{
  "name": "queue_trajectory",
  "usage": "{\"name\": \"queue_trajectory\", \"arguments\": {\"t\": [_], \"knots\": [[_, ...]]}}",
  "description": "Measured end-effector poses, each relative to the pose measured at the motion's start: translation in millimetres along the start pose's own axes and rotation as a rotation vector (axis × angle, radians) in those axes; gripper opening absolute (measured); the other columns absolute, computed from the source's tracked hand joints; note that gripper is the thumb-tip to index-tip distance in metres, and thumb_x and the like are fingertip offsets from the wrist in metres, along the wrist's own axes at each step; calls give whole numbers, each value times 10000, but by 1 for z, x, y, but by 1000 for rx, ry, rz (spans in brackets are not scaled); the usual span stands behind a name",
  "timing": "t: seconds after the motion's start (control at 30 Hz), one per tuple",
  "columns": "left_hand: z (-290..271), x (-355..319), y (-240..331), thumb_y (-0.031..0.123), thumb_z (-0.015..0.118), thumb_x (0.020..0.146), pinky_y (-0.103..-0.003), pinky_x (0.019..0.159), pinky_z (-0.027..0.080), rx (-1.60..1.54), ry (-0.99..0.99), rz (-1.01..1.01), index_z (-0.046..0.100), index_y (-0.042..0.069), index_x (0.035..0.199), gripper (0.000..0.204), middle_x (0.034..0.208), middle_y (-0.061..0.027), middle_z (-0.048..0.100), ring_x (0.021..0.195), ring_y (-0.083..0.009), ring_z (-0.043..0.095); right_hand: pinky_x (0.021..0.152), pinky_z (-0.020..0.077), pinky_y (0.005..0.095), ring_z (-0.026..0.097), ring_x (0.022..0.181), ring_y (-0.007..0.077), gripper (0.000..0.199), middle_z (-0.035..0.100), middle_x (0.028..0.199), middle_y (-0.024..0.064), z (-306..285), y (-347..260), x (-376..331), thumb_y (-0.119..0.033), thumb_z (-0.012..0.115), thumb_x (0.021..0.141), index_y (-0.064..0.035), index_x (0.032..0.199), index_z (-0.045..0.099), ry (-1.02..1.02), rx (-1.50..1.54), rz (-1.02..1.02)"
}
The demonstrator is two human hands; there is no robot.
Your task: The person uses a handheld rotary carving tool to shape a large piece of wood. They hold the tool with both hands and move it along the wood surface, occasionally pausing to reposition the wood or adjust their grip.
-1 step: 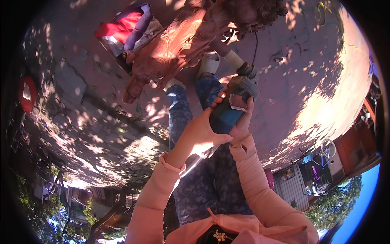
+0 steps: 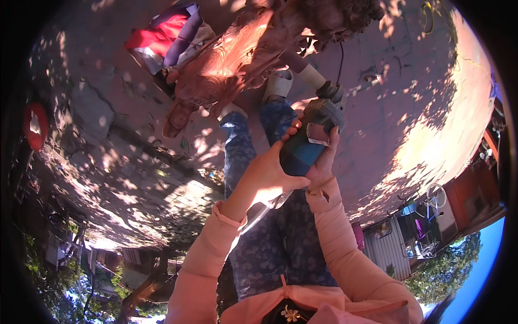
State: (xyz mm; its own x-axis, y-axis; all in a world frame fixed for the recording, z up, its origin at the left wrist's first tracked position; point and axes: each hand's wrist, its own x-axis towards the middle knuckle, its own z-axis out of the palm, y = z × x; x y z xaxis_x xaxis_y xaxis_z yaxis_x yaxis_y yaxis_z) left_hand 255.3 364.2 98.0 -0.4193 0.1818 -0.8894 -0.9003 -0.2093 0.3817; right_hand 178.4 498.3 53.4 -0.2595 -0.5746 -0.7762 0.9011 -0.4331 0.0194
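Observation:
Above my lap I hold a hand-held power tool [image 2: 303, 152] with a blue and dark body and a grey head. My left hand [image 2: 267, 171] wraps round its left side, with fingertips showing on the far edge. My right hand [image 2: 323, 163] grips it from the right, thumb pointing up along the casing. A brown patch with a pale, ragged edge [image 2: 318, 134] sits on the casing near that thumb. From the head, a cream and maroon cylinder [image 2: 310, 79] points toward a carved reddish-brown wood piece [image 2: 229, 59]; whether they touch is unclear.
A red and purple cloth bundle [image 2: 164, 40] lies left of the carving. A dark cord [image 2: 342, 62] runs beyond the tool's head. A red ring-shaped object [image 2: 35, 127] is at far left. A bicycle [image 2: 433, 202] stands far right. Sun patches dapple the paved ground.
The power tool and both hands have shifted very slightly to the right. My grip is the same.

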Motion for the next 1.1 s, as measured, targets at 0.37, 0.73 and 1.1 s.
{"name": "queue_trajectory", "arguments": {"t": [0.37, 0.73, 1.1], "knots": [[-23, 11, -59, 374, 868, 544, -368, 947, 448, -255, 10, 75, 391, -16, 1361, 1023, 1214, -211, 580, 1145, -303, 573, 873, 517, 410, 624, 968, 272, 689, 608, 1069, 149, -5, 32, 29, -513, 633, 822, 15, 1235, 476, 67, -163, 94], [-41, 16, -65, 267, 890, 584, -348, 971, 421, -407, -34, 58, 392, -7, 1352, 955, 1246, -143, 549, 1161, -213, 524, 849, 521, 368, 635, 935, 244, 586, 632, 1026, 134, 6, 46, 47, -444, 628, 849, 14, 1198, 521, 190, -240, 91], [-65, 65, -14, 312, 892, 576, -307, 894, 448, -368, -111, 112, 492, -11, 1280, 872, 1124, -99, 601, 1019, -166, 564, 843, 524, 401, 606, 923, 268, 680, 594, 1012, 155, 17, 0, 89, -553, 578, 852, 44, 1168, 496, 258, -198, -8]]}}
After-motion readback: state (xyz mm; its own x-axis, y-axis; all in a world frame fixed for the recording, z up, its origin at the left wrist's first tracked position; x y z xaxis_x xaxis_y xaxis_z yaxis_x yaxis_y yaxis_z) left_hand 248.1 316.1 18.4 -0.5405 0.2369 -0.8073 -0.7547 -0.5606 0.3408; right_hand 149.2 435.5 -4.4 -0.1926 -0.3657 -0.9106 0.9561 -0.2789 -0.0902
